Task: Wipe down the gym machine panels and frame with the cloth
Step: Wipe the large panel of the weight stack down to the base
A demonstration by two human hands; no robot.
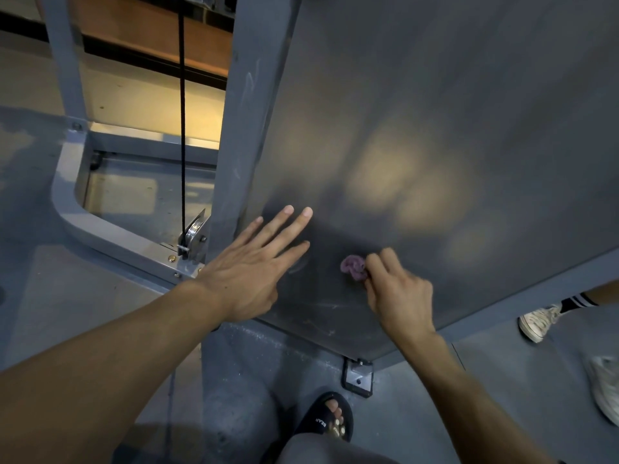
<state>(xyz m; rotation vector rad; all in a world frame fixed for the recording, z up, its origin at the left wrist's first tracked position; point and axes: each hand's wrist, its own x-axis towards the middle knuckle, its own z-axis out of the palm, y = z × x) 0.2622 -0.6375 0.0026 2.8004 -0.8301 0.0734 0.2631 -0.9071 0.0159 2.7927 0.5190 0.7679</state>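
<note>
Low on the grey panel, right of centre frame, the right hand pinches a small bunched purple cloth. The left hand rests flat, fingers spread. Opening the cloth out would probably cover more surface per stroke.

White sneaker at right edge blurred, perhaps cropped.

A gym floor is showing here: a large grey-painted steel machine panel is rising beside a grey metal frame upright, a black cable is running down to a silver pulley wheel, and grey speckled rubber flooring is lying underneath.
</note>
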